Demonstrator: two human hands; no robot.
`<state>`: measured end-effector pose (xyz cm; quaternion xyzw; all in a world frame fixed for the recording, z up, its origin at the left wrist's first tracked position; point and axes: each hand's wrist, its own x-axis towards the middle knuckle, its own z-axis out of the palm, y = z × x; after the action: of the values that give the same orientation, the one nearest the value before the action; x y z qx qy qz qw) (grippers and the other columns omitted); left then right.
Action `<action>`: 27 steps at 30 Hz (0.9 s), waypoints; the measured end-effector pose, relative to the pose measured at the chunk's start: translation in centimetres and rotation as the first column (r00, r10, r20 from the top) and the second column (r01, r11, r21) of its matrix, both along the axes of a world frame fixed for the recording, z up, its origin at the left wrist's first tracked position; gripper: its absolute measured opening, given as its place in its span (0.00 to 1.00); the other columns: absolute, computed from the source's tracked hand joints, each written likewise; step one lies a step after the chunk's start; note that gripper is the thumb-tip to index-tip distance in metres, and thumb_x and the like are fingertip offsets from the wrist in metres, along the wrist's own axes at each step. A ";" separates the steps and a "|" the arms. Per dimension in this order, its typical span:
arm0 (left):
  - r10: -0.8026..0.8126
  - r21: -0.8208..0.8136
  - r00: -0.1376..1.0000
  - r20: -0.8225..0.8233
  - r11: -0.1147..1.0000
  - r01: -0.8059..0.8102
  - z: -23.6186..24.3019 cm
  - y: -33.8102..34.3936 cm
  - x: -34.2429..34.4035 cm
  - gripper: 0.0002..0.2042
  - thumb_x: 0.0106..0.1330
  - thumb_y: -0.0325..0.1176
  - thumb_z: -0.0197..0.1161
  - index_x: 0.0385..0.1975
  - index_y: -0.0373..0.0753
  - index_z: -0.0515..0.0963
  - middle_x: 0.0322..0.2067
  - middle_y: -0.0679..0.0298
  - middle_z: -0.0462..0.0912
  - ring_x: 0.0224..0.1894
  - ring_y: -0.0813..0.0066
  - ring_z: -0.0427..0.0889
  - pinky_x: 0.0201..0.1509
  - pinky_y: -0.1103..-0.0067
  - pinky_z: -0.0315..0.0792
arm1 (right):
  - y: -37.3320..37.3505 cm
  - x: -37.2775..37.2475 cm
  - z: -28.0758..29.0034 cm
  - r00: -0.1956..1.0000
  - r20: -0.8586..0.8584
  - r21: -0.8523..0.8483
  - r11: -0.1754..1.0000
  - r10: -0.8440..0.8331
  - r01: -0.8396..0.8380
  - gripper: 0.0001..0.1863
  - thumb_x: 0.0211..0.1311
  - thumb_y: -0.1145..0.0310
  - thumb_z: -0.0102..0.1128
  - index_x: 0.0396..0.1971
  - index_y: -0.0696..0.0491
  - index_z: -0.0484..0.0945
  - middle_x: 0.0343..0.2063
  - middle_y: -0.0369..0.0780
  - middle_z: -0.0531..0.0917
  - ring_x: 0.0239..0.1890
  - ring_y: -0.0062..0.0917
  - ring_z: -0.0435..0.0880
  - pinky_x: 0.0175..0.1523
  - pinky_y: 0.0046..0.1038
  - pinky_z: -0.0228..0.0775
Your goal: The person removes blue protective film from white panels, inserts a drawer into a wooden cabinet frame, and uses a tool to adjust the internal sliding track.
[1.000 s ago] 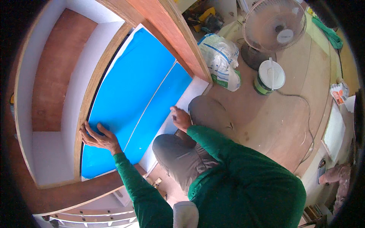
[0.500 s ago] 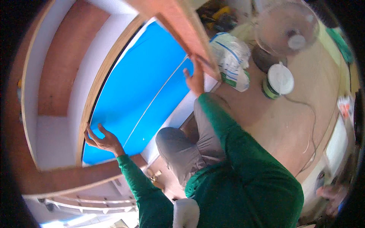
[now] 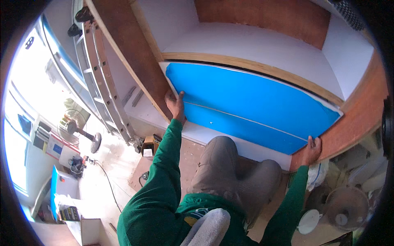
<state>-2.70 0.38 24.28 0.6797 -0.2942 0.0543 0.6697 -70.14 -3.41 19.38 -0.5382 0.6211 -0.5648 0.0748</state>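
Two bent knees [image 3: 215, 158] nearest, at 5 o'clock, creased grey-brown cloth. Next out, at 10, left hand [image 3: 175, 108], thumb and fingers at left end of blue panel [image 3: 254, 98]. Between 3 and 4, right hand [image 3: 312, 153], fingertips on the lower right corner. Gripped tight or only resting: can't tell for either. Panel between the hands, centred toward 2; long axis slanting from 9:30 down to 3:30, blue face toward camera. Long flat rectangle, smooth film-like skin, uneven at the short ends; pale rim, thin straight pale seam [image 3: 242, 118] lengthwise, nearer the bottom edge. Along top edge, wood strip [image 3: 246, 64], straw-coloured, grained, dark gap between. Beyond, at 1, box-shaped compartment [image 3: 262, 43], matt white lining, reddish-brown back. At 10:30, reddish-brown side board [image 3: 131, 49], flat. Farther, toward 10, metal ladder [image 3: 98, 78]; at 9, fan [image 3: 74, 127], round cage.
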 end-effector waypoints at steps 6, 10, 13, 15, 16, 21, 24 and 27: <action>-0.287 -0.013 0.950 -0.120 0.958 0.288 1.4 1.1 4.3 0.36 0.55 0.45 0.82 0.59 0.25 0.80 0.49 0.45 0.88 0.52 0.56 0.87 0.57 0.67 0.78 | 0.2 1.2 0.5 0.999 0.042 0.029 1.000 -0.010 0.008 0.23 0.74 0.58 0.68 0.54 0.63 0.78 0.48 0.48 0.85 0.51 0.36 0.85 0.56 0.39 0.77; -0.193 0.116 0.981 0.004 0.975 0.191 3.0 1.3 3.4 0.33 0.54 0.43 0.81 0.55 0.24 0.83 0.45 0.46 0.90 0.48 0.58 0.88 0.54 0.68 0.79 | 0.7 1.9 1.7 0.991 0.137 -0.025 1.000 0.000 0.004 0.21 0.76 0.57 0.66 0.50 0.62 0.78 0.47 0.47 0.84 0.47 0.34 0.82 0.55 0.40 0.76; -0.234 0.053 0.970 -0.059 0.970 0.237 3.3 1.7 4.5 0.31 0.54 0.42 0.81 0.53 0.24 0.84 0.42 0.47 0.90 0.47 0.62 0.89 0.54 0.70 0.79 | 0.6 2.4 1.7 0.994 0.109 -0.039 0.999 -0.003 0.008 0.19 0.76 0.59 0.66 0.48 0.62 0.78 0.44 0.45 0.84 0.45 0.32 0.81 0.53 0.38 0.75; -0.276 0.067 0.951 -0.139 0.955 0.287 4.8 2.2 3.6 0.30 0.53 0.41 0.81 0.52 0.25 0.85 0.41 0.48 0.91 0.44 0.65 0.89 0.53 0.71 0.79 | 0.9 3.0 2.3 0.992 0.128 -0.047 0.999 -0.010 0.016 0.19 0.76 0.58 0.66 0.46 0.62 0.78 0.42 0.44 0.83 0.44 0.31 0.81 0.52 0.38 0.75; -0.282 0.103 0.944 -0.174 0.948 0.302 5.0 2.1 3.8 0.27 0.54 0.38 0.81 0.50 0.26 0.86 0.39 0.51 0.91 0.40 0.68 0.88 0.50 0.73 0.79 | 1.1 3.5 2.7 0.988 0.152 -0.047 0.999 -0.008 0.016 0.19 0.76 0.57 0.65 0.45 0.62 0.78 0.39 0.43 0.82 0.43 0.30 0.80 0.51 0.37 0.74; -0.260 0.082 0.957 -0.128 0.959 0.272 5.7 2.7 3.6 0.21 0.55 0.35 0.80 0.45 0.28 0.88 0.35 0.56 0.90 0.36 0.72 0.85 0.45 0.75 0.78 | 2.1 5.0 4.0 0.992 0.124 -0.033 0.999 -0.011 0.015 0.21 0.77 0.55 0.64 0.40 0.61 0.76 0.35 0.41 0.79 0.40 0.30 0.77 0.50 0.36 0.72; -0.246 0.121 0.956 -0.160 0.956 0.266 5.9 2.3 2.8 0.19 0.56 0.35 0.80 0.43 0.29 0.88 0.36 0.57 0.90 0.37 0.72 0.84 0.45 0.74 0.77 | 2.0 4.4 4.0 0.992 0.127 -0.048 0.999 -0.001 0.007 0.20 0.77 0.55 0.63 0.41 0.61 0.75 0.37 0.41 0.79 0.41 0.29 0.77 0.51 0.35 0.71; -0.236 0.110 0.955 -0.178 0.960 0.257 5.1 1.9 3.7 0.18 0.56 0.35 0.80 0.42 0.29 0.88 0.38 0.57 0.90 0.39 0.71 0.85 0.47 0.73 0.78 | 2.2 4.8 4.1 0.988 0.152 -0.035 0.999 0.002 0.003 0.19 0.77 0.58 0.63 0.44 0.61 0.75 0.40 0.43 0.81 0.43 0.30 0.79 0.53 0.34 0.71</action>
<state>1.04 2.27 29.43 0.6825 -0.3240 -0.1050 0.6467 -65.36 -1.26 23.44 -0.4946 0.6037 -0.6151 0.1122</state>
